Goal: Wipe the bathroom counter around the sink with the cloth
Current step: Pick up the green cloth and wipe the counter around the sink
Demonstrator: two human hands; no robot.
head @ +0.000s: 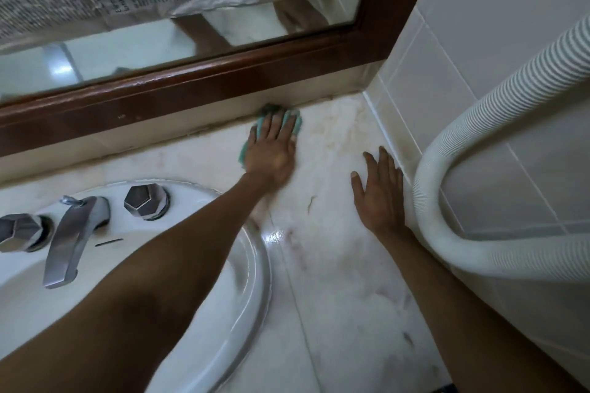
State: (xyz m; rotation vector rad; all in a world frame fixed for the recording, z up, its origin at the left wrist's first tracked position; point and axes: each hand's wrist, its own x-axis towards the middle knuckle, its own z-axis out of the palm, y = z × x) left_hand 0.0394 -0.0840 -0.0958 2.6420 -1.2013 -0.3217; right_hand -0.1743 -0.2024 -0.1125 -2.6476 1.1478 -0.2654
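Clearly the small teal-green soft cloth (297, 120) lies flat on the pale veined marble desk (338, 265), far back where the stone meets the low upstand under the dark brown wooden mirror frame (191, 86). The left hand (271, 153) lies on top of it, palm down, fingers spread and pressing; nothing is pinched, so the grip here is a flat press and not a clasp. Green shows past the fingertips and along the thumb side, so the cloth is somewhat wider than the palm.

The right hand (380, 195) rests open and flat on the bare stone, near the tiled side wall, holding nothing; it looks like a brace. Just beside it runs a white ribbed flexible hose (447, 169).

As for handling, the cloth seems light and limp, with no stiffness of its own. It will likely bunch or roll under a push unless the palm keeps it spread, and it may skid easily where the stone is wet; a bright gleam near the rim of the white oval ceramic sink (255, 281) suggests moisture. Best held by weight through the whole palm, with the fingertips steering the leading edge into the back seam. Brownish staining shows on the stone toward the corner, which may need firmer pressure.
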